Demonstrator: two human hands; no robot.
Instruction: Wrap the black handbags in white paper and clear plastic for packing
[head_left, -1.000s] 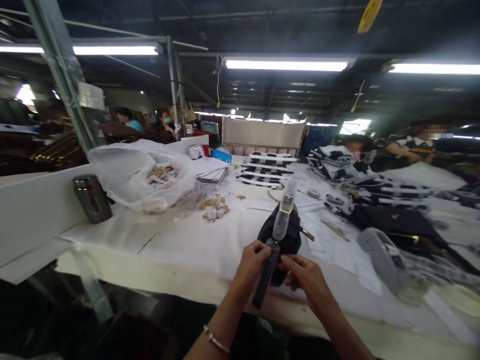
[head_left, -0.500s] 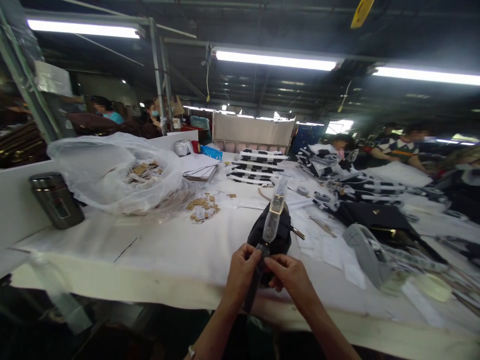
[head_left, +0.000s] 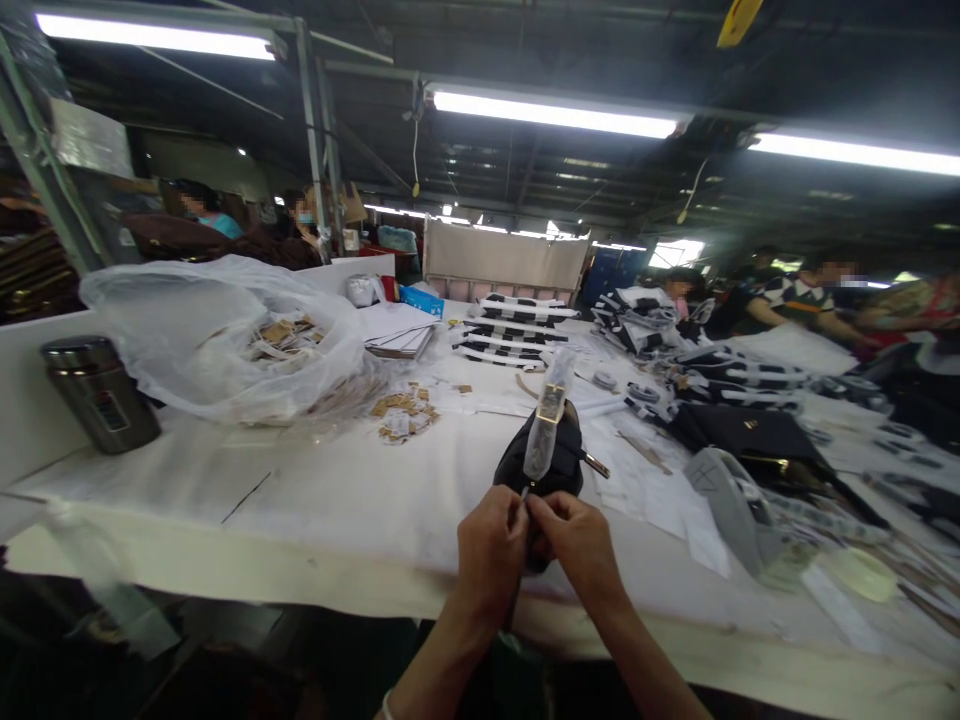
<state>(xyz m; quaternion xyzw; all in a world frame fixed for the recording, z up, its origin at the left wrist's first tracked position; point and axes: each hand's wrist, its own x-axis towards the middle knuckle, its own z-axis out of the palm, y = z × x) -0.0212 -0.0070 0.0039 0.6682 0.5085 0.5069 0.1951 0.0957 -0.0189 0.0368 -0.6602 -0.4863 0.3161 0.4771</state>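
Note:
A small black bag (head_left: pixel 564 462) sits near the front edge of the table. Along it runs a strap in a clear plastic sleeve (head_left: pixel 539 450), with a gold buckle (head_left: pixel 551 402) near its far end. Just below the sleeve's near end, my left hand (head_left: pixel 489 535) pinches the strap, fingers closed. My right hand (head_left: pixel 577 535) pinches at the same spot, its fingertips almost meeting the left ones. The strap's lower part is largely hidden by my hands. A metal clasp (head_left: pixel 597 464) juts out from the bag's right side.
On the left are a steel flask (head_left: pixel 101 395) and a plastic sack (head_left: pixel 217 350) of paper tags. Loose tags (head_left: pixel 405 412) lie mid-table. Black-and-white pieces (head_left: pixel 514 330) are stacked behind. A tape dispenser (head_left: pixel 731 510) and a black bag (head_left: pixel 750 440) lie right. Co-workers sit beyond.
My left hand has turned over the strap, covering more of its lower part. Both hands' fingertips have come closer together and slightly up. The bag stays nearly in place.

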